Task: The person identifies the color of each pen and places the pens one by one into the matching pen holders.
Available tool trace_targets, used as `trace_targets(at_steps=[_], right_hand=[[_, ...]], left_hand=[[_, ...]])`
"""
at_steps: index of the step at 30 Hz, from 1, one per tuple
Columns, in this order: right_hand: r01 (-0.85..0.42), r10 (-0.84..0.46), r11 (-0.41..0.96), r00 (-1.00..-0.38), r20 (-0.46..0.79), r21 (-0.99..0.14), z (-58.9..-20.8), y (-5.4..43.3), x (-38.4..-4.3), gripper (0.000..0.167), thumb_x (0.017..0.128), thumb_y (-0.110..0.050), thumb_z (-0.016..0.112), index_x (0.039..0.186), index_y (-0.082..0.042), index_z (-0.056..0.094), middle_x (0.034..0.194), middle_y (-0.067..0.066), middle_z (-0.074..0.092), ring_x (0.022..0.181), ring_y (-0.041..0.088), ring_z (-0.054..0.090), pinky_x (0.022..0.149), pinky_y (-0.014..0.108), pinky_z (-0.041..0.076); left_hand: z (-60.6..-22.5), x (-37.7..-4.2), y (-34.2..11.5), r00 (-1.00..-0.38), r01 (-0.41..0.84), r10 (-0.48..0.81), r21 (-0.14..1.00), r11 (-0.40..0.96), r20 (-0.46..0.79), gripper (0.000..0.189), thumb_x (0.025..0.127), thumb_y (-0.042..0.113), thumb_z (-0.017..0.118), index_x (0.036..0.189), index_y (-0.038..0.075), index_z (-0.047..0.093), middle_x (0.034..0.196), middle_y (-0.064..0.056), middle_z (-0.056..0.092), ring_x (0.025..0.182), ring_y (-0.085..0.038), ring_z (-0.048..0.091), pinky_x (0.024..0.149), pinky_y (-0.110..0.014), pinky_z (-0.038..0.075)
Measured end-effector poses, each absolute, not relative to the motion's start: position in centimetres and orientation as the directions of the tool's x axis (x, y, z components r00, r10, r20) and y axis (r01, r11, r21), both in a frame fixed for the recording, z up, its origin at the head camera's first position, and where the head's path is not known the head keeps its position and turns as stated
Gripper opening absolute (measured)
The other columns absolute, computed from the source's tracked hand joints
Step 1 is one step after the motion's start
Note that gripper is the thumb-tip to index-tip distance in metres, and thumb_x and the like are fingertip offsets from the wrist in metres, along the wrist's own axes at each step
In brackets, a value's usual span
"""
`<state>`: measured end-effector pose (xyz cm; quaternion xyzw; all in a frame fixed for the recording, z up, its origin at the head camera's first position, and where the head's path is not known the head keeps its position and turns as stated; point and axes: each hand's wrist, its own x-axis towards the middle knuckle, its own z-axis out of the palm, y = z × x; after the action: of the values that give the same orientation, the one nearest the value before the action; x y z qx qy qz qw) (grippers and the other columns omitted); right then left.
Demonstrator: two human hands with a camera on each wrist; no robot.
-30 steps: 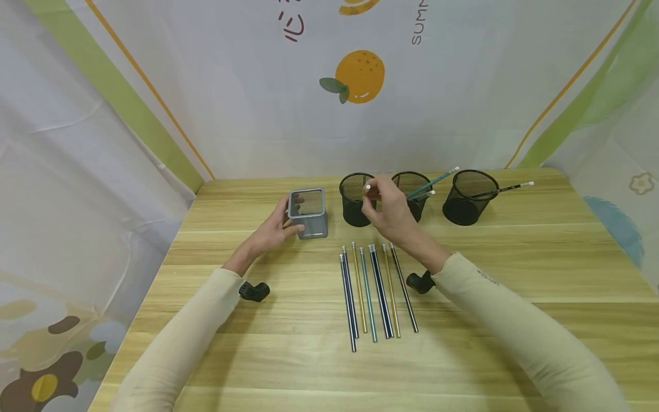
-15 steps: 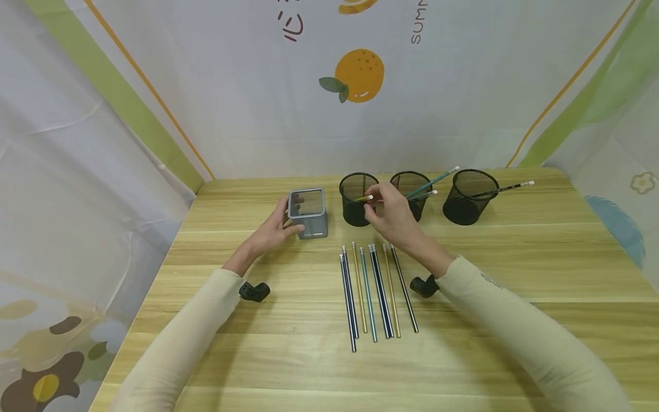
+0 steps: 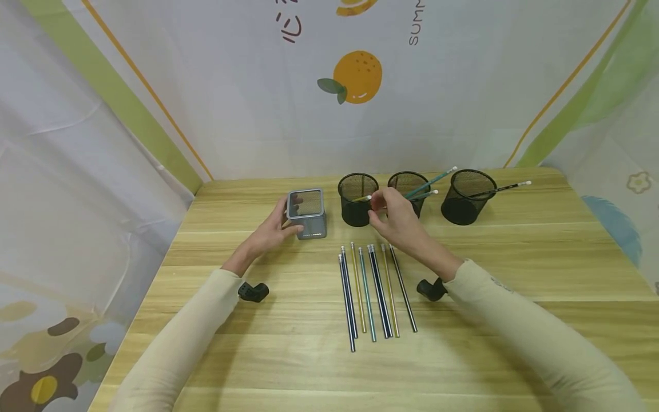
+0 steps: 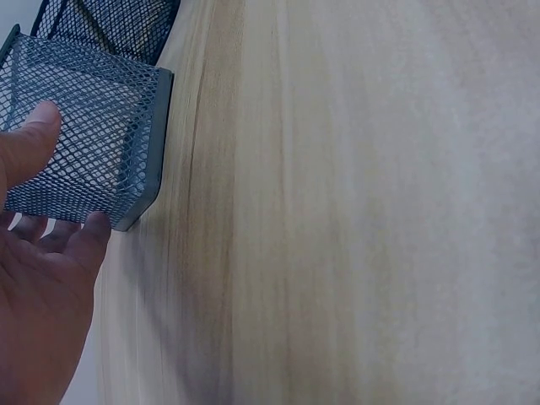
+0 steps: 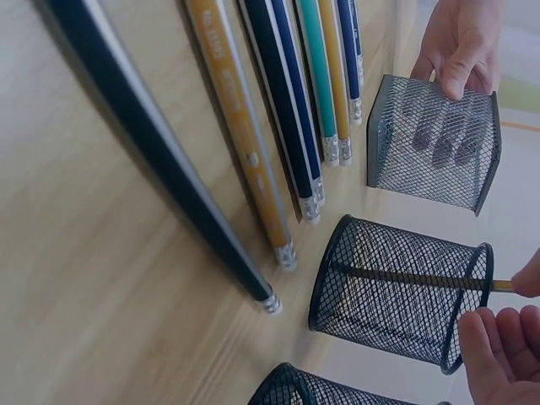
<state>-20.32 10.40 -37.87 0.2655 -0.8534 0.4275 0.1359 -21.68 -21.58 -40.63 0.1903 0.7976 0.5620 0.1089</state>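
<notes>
My left hand (image 3: 272,233) grips the grey square mesh pencil holder (image 3: 312,226), its thumb on the near face and the other fingers behind. The left wrist view shows the same holder (image 4: 84,143) at its upper left. To the right stands a round black mesh pencil cup (image 3: 354,214), with a yellow pencil (image 3: 362,199) leaning in it, white eraser upward. Just right of that eraser is my right hand (image 3: 400,222), fingers loosely bent around nothing. In the right wrist view a finger overlaps the pencil's top end.
Two more black mesh cups stand to the right; the middle one (image 3: 395,182) holds teal pencils, the far right one (image 3: 460,210) a black pencil. Several pencils (image 3: 379,292) in dark blue, gold, teal and black lie side by side on the wooden table (image 3: 288,355).
The yellow pencil has gone down into the left black cup and my right hand has let go, drawing slightly right. My left hand has stayed on the grey holder.
</notes>
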Motion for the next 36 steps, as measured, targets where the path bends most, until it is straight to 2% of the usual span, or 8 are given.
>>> trace_targets(at_steps=[5, 15, 28, 36], right_hand=[[-0.563, -0.368, 0.51, -0.826, 0.427, -0.65, -37.6, 10.8, -20.1, 0.018, 0.091, 0.007, 0.068, 0.107, 0.008, 0.059, 0.1, 0.015, 0.059, 0.091, 0.027, 0.062, 0.078, 0.034, 0.058], [-0.623, -0.456, 0.532, -0.781, 0.426, -0.573, -37.6, 12.1, -19.4, 0.008, 0.091, 0.004, 0.067, 0.097, 0.002, 0.062, 0.094, 0.011, 0.062, 0.081, 0.022, 0.065, 0.071, 0.033, 0.058], [-0.539, -0.554, 0.598, -0.813, 0.179, -0.593, -38.2, 14.7, -18.3, 0.007, 0.092, -0.002, 0.07, 0.089, -0.003, 0.063, 0.082, 0.002, 0.064, 0.075, 0.017, 0.063, 0.066, 0.033, 0.056], [-0.442, -0.543, 0.616, -0.838, 0.055, -0.652, -38.5, 16.8, -18.0, 0.007, 0.092, -0.003, 0.069, 0.092, 0.0, 0.063, 0.083, 0.004, 0.065, 0.077, 0.019, 0.063, 0.069, 0.035, 0.055]], left_hand=[[-40.6, -21.7, -21.6, -0.902, 0.182, 0.429, 0.939, 0.292, 0.041, 0.072, 0.101, -0.005, 0.056, 0.159, 0.004, 0.014, 0.16, -0.02, 0.022, 0.15, -0.037, 0.016, 0.119, -0.052, 0.021], [-40.5, -21.6, -21.5, -0.901, 0.181, 0.432, 0.936, 0.3, 0.036, 0.072, 0.102, -0.004, 0.056, 0.159, 0.005, 0.013, 0.159, -0.021, 0.022, 0.15, -0.038, 0.016, 0.119, -0.053, 0.021], [-40.7, -21.7, -21.6, -0.9, 0.195, 0.434, 0.934, 0.3, 0.048, 0.072, 0.101, -0.004, 0.056, 0.158, 0.003, 0.013, 0.158, -0.023, 0.024, 0.15, -0.037, 0.017, 0.119, -0.051, 0.019], [-40.7, -21.7, -21.5, -0.9, 0.188, 0.433, 0.937, 0.295, 0.045, 0.073, 0.101, -0.006, 0.056, 0.159, 0.003, 0.012, 0.159, -0.021, 0.023, 0.15, -0.036, 0.018, 0.119, -0.051, 0.021]])
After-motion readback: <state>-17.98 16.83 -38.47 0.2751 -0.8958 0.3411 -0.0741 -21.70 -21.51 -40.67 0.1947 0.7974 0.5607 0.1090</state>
